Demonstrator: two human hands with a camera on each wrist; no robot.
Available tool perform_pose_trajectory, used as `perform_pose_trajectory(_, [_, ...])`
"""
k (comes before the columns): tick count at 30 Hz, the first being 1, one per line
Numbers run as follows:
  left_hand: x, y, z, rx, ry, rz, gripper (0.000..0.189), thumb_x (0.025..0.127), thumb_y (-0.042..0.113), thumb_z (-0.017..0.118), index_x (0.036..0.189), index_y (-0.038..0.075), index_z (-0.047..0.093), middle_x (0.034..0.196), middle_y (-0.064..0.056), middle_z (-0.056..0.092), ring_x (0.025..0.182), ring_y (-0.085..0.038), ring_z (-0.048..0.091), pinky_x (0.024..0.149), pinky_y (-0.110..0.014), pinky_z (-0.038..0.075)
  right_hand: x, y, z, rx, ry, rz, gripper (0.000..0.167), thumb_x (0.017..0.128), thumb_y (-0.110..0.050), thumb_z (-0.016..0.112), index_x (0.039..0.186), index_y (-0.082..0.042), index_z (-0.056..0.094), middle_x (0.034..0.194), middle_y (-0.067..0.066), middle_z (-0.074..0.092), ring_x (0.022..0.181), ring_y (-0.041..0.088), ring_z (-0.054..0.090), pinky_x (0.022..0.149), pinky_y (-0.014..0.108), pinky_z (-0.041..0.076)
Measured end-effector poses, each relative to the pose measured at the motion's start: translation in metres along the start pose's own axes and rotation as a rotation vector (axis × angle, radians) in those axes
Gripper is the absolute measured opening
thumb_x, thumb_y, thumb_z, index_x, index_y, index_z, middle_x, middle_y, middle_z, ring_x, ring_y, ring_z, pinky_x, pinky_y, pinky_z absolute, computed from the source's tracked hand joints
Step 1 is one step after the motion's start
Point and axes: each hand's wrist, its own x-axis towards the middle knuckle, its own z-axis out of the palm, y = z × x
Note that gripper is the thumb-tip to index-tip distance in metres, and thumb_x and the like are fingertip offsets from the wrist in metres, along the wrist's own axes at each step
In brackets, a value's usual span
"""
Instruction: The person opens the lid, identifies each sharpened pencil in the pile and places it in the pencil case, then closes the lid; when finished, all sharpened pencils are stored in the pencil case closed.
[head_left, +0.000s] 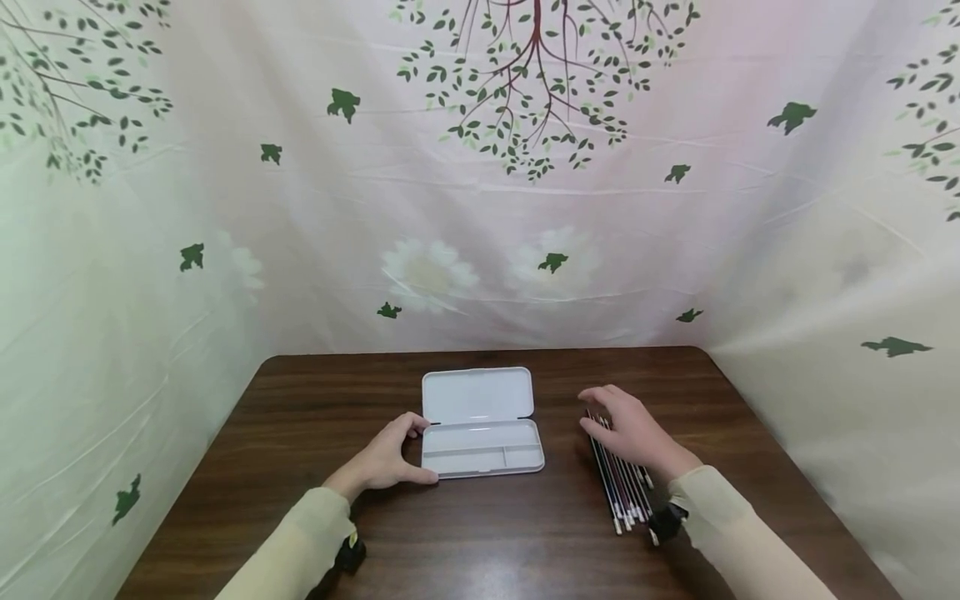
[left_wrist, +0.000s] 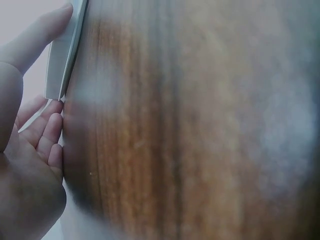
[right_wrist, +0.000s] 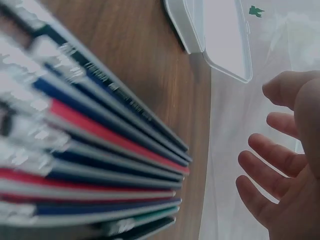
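An open white pencil case [head_left: 477, 396] lies on the table, its lid tipped back and its divided tray [head_left: 461, 437] holding nothing. My left hand [head_left: 386, 457] grips the case at its left end, thumb at the front corner and fingers by the back one. In the left wrist view, the thumb lies against the side of the case [left_wrist: 65, 65]. To the right, several pencils [head_left: 621, 492] lie side by side, dark blue, red and green, pale ends towards me. Above their far ends hovers my right hand [head_left: 630, 429], its fingers spread and apart from the pencils [right_wrist: 110, 130].
The dark wooden table [head_left: 495, 533] ends at a back edge just beyond the case. A pale cloth [head_left: 480, 250] with printed trees, leaves and flowers hangs behind it and along both sides. A dark wrist device [head_left: 666, 523] is beside the pencils' near ends.
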Motion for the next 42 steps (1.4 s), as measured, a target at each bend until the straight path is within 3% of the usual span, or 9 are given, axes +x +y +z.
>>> perform_pose_trajectory(7, [0.001,0.001,-0.002,0.003,0.003,0.011,0.084,0.073,0.044,0.096,0.139,0.012,0.054,0.13,-0.004,0.057,0.121,-0.022,0.052,0.105,-0.048,0.044,-0.023,0.009,-0.006,-0.023,0.025,0.009,0.027,0.097,-0.016,0.075,0.121,-0.005,0.071,0.114,0.011,0.072,0.102,0.029,0.068,0.085,0.051,0.058])
perform_pose_trajectory(16, [0.0,-0.002,0.0,0.018,-0.012,0.005,0.085,0.074,0.046,0.095,0.14,0.012,0.053,0.131,-0.004,0.056,0.122,-0.021,0.051,0.106,-0.048,0.044,-0.053,0.019,-0.019,-0.059,0.02,0.096,0.023,0.094,-0.015,0.078,0.115,-0.006,0.073,0.098,0.002,0.069,0.084,0.016,0.062,0.071,0.033,0.055])
perform_pose_trajectory(21, [-0.001,-0.001,0.0,0.02,-0.007,0.014,0.085,0.074,0.044,0.096,0.139,0.01,0.053,0.131,-0.005,0.056,0.121,-0.022,0.051,0.106,-0.048,0.044,-0.067,0.024,-0.026,-0.057,0.032,0.113,0.019,0.093,-0.014,0.079,0.11,-0.009,0.073,0.098,-0.001,0.07,0.084,0.01,0.065,0.073,0.033,0.057])
perform_pose_trajectory(28, [-0.001,-0.002,0.0,0.009,-0.007,0.013,0.086,0.074,0.045,0.096,0.14,0.01,0.053,0.131,-0.005,0.056,0.121,-0.021,0.051,0.106,-0.048,0.044,-0.085,0.033,-0.026,-0.091,0.032,0.127,0.016,0.092,-0.019,0.081,0.106,-0.014,0.074,0.09,-0.008,0.066,0.078,0.004,0.058,0.067,0.03,0.05])
perform_pose_trajectory(34, [-0.001,-0.001,0.0,0.003,-0.007,0.012,0.086,0.074,0.045,0.096,0.139,0.011,0.053,0.131,-0.005,0.056,0.121,-0.021,0.051,0.106,-0.048,0.044,-0.092,0.039,-0.026,-0.061,-0.017,0.145,0.011,0.091,-0.018,0.08,0.1,-0.016,0.073,0.077,-0.015,0.058,0.068,-0.003,0.051,0.062,0.027,0.046])
perform_pose_trajectory(42, [0.0,0.0,0.0,0.007,-0.005,-0.003,0.085,0.073,0.044,0.096,0.139,0.011,0.053,0.131,-0.004,0.056,0.121,-0.021,0.051,0.106,-0.047,0.043,-0.088,0.044,-0.019,-0.079,-0.047,0.199,0.007,0.094,-0.022,0.079,0.094,-0.019,0.072,0.082,-0.013,0.064,0.073,0.001,0.054,0.066,0.029,0.048])
